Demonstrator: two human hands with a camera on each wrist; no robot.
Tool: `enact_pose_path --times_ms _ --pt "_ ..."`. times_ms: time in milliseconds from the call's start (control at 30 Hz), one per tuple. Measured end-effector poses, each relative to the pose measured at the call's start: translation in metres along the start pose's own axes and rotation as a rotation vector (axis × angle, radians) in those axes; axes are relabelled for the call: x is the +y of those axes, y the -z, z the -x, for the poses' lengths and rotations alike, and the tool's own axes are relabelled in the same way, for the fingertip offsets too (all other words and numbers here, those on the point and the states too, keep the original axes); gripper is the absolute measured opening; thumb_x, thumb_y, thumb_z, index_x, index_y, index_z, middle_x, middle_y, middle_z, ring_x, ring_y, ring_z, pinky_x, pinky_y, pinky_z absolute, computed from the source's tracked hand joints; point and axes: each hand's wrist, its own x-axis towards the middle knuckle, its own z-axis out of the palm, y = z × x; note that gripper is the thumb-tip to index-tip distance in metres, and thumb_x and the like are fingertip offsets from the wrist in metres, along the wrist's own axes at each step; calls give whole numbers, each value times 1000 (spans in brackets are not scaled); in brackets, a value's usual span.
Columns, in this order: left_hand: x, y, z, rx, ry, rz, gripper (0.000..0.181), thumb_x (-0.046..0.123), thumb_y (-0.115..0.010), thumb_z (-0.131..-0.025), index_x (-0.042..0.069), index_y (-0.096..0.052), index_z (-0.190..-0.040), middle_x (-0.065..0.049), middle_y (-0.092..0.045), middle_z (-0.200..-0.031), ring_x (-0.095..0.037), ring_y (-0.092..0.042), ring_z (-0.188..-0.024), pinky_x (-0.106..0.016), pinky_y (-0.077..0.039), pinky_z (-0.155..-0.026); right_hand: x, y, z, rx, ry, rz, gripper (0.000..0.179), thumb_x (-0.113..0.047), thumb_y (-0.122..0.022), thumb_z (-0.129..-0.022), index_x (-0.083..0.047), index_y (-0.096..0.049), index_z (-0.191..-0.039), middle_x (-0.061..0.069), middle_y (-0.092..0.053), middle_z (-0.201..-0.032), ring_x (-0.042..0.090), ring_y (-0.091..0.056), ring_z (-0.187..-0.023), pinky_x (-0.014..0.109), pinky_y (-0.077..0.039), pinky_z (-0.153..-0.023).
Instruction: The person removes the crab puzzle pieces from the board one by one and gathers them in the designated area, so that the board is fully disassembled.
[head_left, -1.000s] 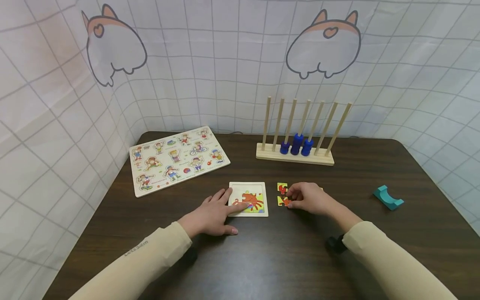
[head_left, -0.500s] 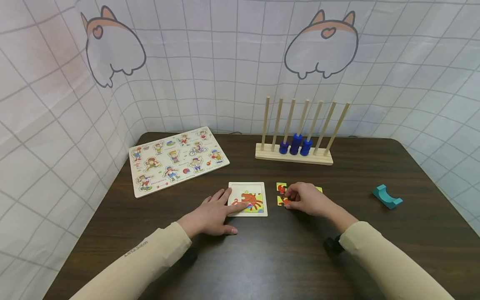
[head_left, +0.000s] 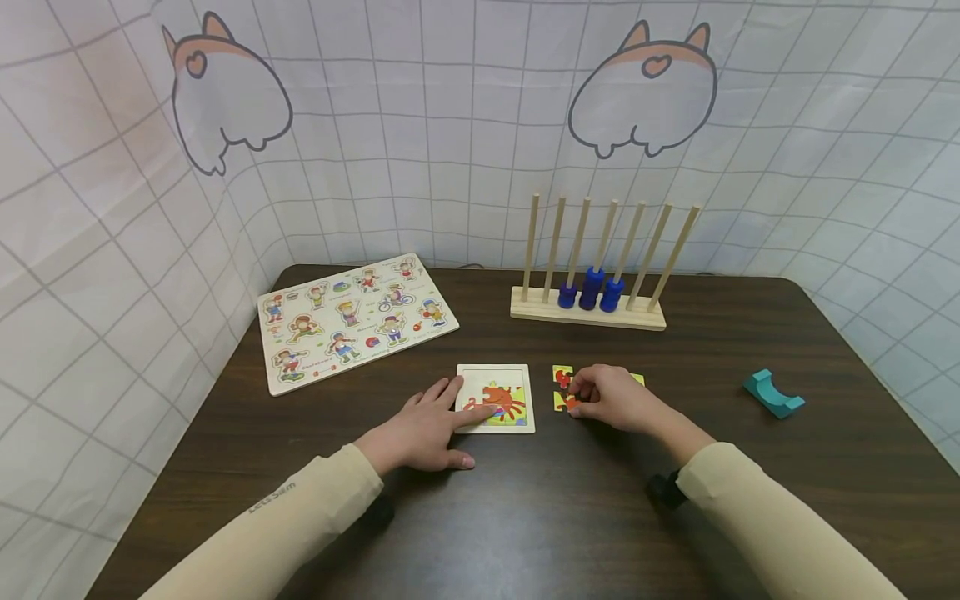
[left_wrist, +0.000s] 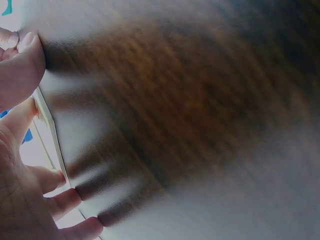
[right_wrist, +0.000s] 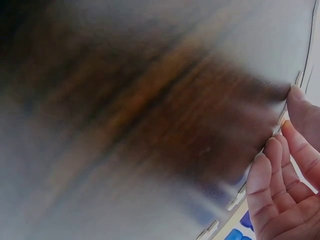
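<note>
A small framed jigsaw puzzle [head_left: 474, 377] with a red crab picture lies flat on the table. My left hand [head_left: 423, 429] is spread over its left side, with the index finger resting on the picture; its thumb is on the table. Right of the frame are two loose yellow-and-red jigsaw pieces, an upper piece [head_left: 562, 374] and a lower piece [head_left: 560, 402]. The thumb and index finger of my right hand [head_left: 618, 400] pinch the lower piece at its right side. Behind that hand, a bit of another yellow piece [head_left: 638, 379] shows; the rest is hidden.
At the back left lies a wooden peg puzzle board [head_left: 352, 337] with printed children. A wooden counting stand [head_left: 540, 308] with upright rods and several blue beads [head_left: 591, 292] is at the back. On the right sits a teal arch block [head_left: 772, 394]. Gridded cloth surrounds the table.
The right hand has shifted very slightly left, and more of the yellow piece behind it shows. My left hand and the framed puzzle stay in place.
</note>
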Motion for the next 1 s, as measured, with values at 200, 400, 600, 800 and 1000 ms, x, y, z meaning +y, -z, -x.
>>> enact_pose_path --times_ms 200,400,600,800,1000 --pt "0 0 0 0 -2 0 77 50 -74 -90 41 -37 -157 -22 -13 -170 -43 -16 -157 -64 -27 -119 -1 1 0 -6 -9 -4 23 -17 -81 -89 -3 -71 -105 4 -69 -89 13 -59 -78 33 -54 -76" --pt "0 1 -1 -4 1 0 77 50 -74 -90 41 -37 -157 -22 -13 -170 -43 -16 -157 -64 -27 -120 -1 2 1 -3 -3 -22 24 -17 -81 -89 -2 -71 -106 4 -69 -90 13 -59 -79 33 -54 -76" --pt "-1 0 -1 -6 4 -1 77 50 -74 -91 42 -36 -157 -21 -12 -171 -43 -15 -157 -64 -26 -120 4 7 7 28 0 -57 25 -18 -79 -90 -3 -71 -109 6 -71 -94 14 -62 -82 35 -55 -78" --pt "-1 1 -1 -4 -5 -1 77 50 -74 -91 41 -37 -158 -22 -12 -170 -43 -16 -157 -64 -27 -120 18 18 14 117 -3 -29 26 -13 -77 -92 0 -70 -113 11 -71 -100 22 -65 -89 43 -56 -83" --pt "-1 1 0 -7 -3 -3 77 50 -74 -91 41 -36 -158 -21 -13 -171 -43 -16 -157 -64 -27 -120 35 26 11 136 -2 92 36 -15 -77 -91 4 -68 -121 22 -67 -118 40 -64 -111 57 -51 -96"
